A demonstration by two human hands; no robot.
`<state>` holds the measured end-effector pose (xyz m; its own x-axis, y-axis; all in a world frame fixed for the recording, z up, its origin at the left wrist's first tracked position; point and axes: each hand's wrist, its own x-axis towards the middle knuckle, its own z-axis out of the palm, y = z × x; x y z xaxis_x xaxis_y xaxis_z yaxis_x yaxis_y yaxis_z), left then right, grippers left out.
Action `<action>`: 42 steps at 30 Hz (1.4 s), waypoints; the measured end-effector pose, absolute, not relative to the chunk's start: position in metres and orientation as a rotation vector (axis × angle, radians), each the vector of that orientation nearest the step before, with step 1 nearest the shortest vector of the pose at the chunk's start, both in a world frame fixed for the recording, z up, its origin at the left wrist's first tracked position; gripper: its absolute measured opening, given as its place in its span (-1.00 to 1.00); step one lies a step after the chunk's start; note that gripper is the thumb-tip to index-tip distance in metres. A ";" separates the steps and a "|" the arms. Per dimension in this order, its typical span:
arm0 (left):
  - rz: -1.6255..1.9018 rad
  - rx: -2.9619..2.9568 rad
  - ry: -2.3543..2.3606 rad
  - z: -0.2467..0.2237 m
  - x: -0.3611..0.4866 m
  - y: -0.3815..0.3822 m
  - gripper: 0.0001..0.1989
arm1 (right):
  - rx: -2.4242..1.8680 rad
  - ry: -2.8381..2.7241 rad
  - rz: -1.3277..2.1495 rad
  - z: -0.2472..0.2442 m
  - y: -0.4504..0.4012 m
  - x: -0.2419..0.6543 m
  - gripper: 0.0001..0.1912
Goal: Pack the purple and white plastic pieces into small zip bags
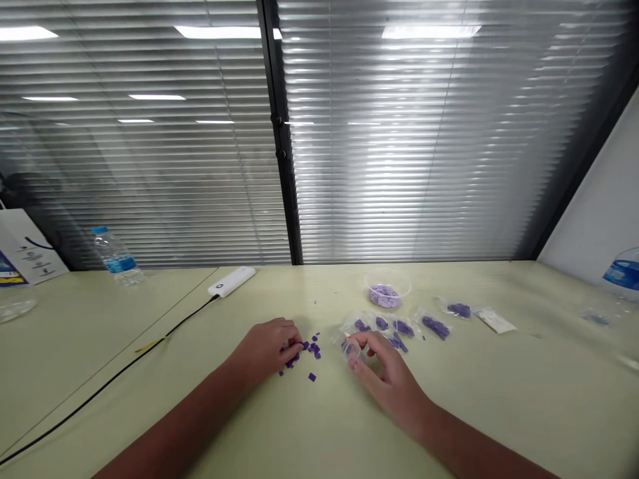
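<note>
My left hand (264,349) rests curled on the pale green table (210,426), its fingertips among small purple square pieces (312,355). Whether those fingers grip a piece, I cannot tell. My right hand (392,379) holds a small clear plastic cup (352,350) between thumb and fingers. Just beyond it lie several small clear bags of purple pieces (403,327). Farther back stands a round clear tub (385,289) holding pale purple pieces.
A white power bank (232,281) trails a black cable (114,372) across the table's left side. Water bottles (116,256) stand at the back left, with a white paper bag (27,247) beside them. A white paper slip (494,320) lies right of the bags. Window blinds rise behind the table.
</note>
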<state>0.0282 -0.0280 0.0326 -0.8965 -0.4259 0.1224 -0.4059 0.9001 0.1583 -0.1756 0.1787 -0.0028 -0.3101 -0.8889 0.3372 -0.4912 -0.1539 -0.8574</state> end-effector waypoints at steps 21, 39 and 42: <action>-0.532 0.055 -2.383 0.028 0.018 0.031 -0.74 | -1.693 1.610 -1.374 -0.004 0.179 -0.166 -0.66; -0.561 -0.032 -2.786 0.037 0.017 0.039 -0.77 | -1.323 1.614 -1.666 -0.012 0.174 -0.178 -0.61; -0.598 -0.134 -2.894 0.041 0.017 0.047 -0.65 | -1.299 1.677 -1.723 -0.012 0.173 -0.182 -0.57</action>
<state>0.0169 0.0473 0.0412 -0.9792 0.0510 0.1964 0.1247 0.9148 0.3841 -0.1824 0.1731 -0.0116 -0.4848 -0.8097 0.3306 -0.3088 -0.1952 -0.9309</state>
